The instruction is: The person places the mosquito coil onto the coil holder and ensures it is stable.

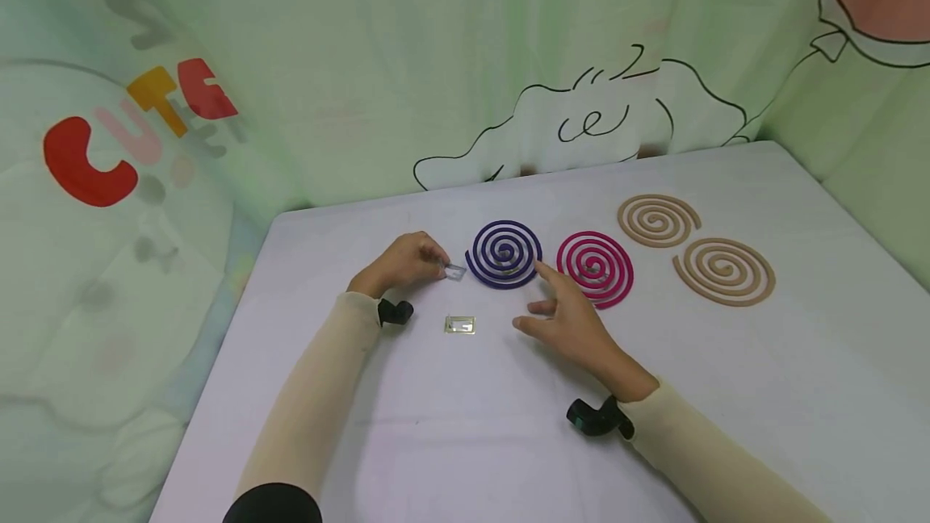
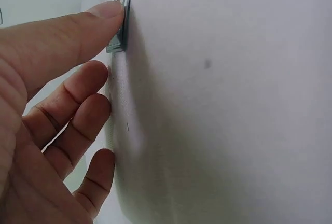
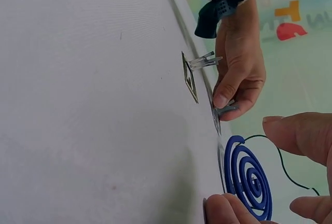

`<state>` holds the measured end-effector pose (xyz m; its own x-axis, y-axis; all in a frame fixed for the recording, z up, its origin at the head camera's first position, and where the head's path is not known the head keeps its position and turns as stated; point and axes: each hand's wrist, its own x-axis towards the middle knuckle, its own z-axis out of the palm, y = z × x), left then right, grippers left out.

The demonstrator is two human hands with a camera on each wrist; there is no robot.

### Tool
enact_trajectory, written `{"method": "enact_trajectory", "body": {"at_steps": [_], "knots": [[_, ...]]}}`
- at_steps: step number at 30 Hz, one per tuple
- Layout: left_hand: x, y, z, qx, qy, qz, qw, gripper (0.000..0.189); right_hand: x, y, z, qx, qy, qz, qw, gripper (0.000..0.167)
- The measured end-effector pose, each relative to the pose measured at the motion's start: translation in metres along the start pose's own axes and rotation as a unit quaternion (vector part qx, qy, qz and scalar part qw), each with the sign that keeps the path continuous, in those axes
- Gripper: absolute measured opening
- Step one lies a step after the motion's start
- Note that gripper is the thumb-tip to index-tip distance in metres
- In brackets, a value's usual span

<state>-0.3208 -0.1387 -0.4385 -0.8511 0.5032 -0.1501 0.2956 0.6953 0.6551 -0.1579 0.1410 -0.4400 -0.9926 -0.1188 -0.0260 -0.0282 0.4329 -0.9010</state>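
My left hand (image 1: 408, 259) pinches a small silver metal coil stand (image 1: 454, 271) between thumb and fingers. The left wrist view shows the thumb pressed on the stand (image 2: 120, 24), low over the tabletop, the other fingers loosely bent. Just right of it lies a dark blue spiral mosquito coil (image 1: 504, 255). My right hand (image 1: 574, 321) is spread, thumb apart from the index fingertip, which is right at the blue coil's right edge. Nearer to me, between the hands, a gold-toned metal stand (image 1: 460, 325) lies flat; its prong (image 3: 205, 61) sticks up in the right wrist view.
A pink spiral coil (image 1: 595, 269) lies right of the blue one, partly behind my right hand. Farther right are two tan coils, one toward the back (image 1: 657, 221) and one nearer (image 1: 725, 271). A printed curtain (image 1: 363, 63) hangs behind the white table (image 1: 465, 434).
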Motion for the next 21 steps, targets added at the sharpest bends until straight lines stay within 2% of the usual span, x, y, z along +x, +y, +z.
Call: {"method": "enact_trajectory", "body": {"at_steps": [7,9,13,17,21], "knots": [[-0.017,0.005,0.005,-0.030,0.028,0.001,0.9992,0.018,-0.007,0.004,-0.006,0.001,-0.008,-0.001,1.0000,0.092],[-0.020,0.008,0.008,-0.029,0.039,0.018,0.9987,0.017,-0.010,0.006,-0.010,0.003,-0.007,0.000,1.0000,0.092],[-0.026,0.022,0.013,-0.036,0.051,0.073,0.9954,0.016,-0.015,0.007,-0.016,0.005,-0.008,0.005,0.9999,0.089],[-0.034,0.045,0.019,-0.047,0.057,0.115,0.9907,0.016,-0.019,0.008,-0.021,0.012,-0.011,0.011,0.9998,0.085],[-0.040,0.066,0.032,-0.047,0.052,0.143,0.9872,0.015,-0.022,0.011,-0.024,0.012,-0.012,0.015,0.9997,0.083]]}}
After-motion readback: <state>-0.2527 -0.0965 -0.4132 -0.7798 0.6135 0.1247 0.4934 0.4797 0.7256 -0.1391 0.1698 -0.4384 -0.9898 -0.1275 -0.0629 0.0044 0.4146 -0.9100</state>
